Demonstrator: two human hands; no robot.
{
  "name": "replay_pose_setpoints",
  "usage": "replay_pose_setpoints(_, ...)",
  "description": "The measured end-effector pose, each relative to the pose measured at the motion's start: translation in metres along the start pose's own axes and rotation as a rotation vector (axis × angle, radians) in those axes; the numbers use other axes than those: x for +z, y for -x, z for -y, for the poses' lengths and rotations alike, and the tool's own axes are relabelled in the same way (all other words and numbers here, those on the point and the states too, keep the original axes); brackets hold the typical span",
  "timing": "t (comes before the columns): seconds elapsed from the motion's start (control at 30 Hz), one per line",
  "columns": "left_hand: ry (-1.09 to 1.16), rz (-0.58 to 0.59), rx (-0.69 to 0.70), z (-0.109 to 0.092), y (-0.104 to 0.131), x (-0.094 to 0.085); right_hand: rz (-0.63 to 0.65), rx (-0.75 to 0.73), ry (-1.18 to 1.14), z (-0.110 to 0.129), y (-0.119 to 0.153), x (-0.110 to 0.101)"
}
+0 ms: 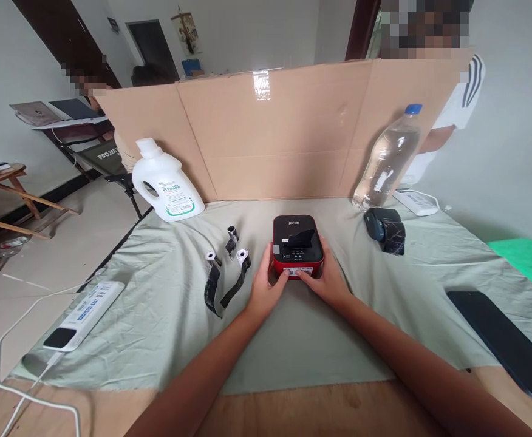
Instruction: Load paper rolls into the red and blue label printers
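Note:
A small red and black label printer [296, 243] rests on the cloth in front of me, with a short black strip showing at its top. My left hand [266, 279] grips its left side, thumb on the front. On the opposite side, my right hand [327, 274] wraps the right edge, its thumb also on the front face. The other fingers of both hands are partly hidden behind the printer. Left of it lie three small paper rolls [242, 255] with black strips, two of them trailing unrolled tails towards me.
A cardboard sheet [275, 139] stands behind, flanked by a white jug [166, 182] and a water bottle [388, 161]. At right are a dark device with a black strip [387, 229] and a phone [505, 340]. A cabled white power bank [84, 315] lies left. People are beyond the cardboard.

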State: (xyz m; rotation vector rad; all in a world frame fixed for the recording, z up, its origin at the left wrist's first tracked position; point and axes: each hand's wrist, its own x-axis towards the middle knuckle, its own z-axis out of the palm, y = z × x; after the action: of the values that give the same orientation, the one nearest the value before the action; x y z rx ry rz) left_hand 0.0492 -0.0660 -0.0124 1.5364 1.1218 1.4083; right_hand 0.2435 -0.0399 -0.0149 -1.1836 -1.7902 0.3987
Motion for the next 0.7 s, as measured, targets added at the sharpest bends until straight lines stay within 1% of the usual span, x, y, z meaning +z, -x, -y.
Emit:
replay_pose_setpoints(0.17, -0.017, -0.043, 0.052, -0.003, -0.005, -0.003, -0.013, -0.002, -0.001, 0.000, -0.002, 0.001)
replay_pose_setpoints(0.37, -0.147, -0.022, 0.086, -0.001, -0.009, -0.009, -0.028, -0.014, -0.016, 0.000, -0.005, 0.001)
replay_pose_setpoints(0.53, -0.157, 0.011, 0.077, 0.002, -0.013, -0.014, -0.024, -0.018, -0.022, 0.000, -0.007, 0.001)
replay_pose_setpoints(0.7, -0.160, -0.003, 0.089, 0.007, -0.021, -0.015, -0.025, -0.019, -0.036, -0.004, -0.008, 0.002)
